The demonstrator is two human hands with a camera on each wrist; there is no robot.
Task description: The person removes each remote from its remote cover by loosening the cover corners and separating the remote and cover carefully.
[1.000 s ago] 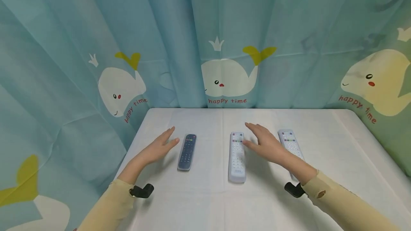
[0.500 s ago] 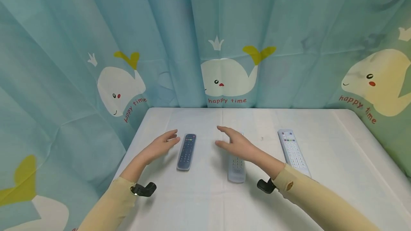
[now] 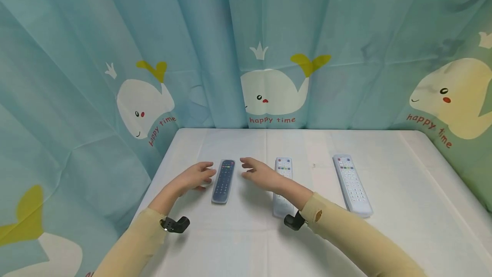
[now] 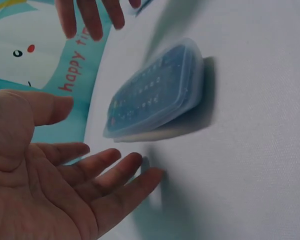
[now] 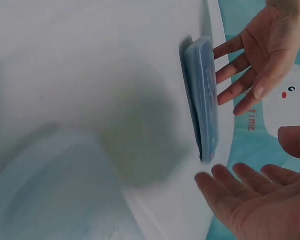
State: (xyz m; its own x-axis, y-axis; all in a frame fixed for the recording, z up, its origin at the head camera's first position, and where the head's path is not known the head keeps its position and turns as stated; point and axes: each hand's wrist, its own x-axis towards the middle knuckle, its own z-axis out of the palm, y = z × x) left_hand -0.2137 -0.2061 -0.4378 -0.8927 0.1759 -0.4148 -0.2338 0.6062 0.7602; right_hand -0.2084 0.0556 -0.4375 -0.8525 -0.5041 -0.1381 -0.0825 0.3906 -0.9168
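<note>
Moved leftward with right hand since the earlier frame, to just right of the dark remote; with left hand, just left of it. Loosely spread with both, gripping nothing. Probably light, stiff, slick in its translucent cover; best taken mid-length by the long edges. Farther right of it, two pale remotes.

Up at twelve on the head view's dial, blue-green curtain, printed with white whales, yellow tails, red lettering (and red cheeks, too!). Seven o'clock: the dark remote, slate blue, white-speckled. Five and four: the middle remote and the right-hand remote, both white with coloured keys. White cloth at six. Cream left sleeve, half past seven; cream right sleeve, half past four.
</note>
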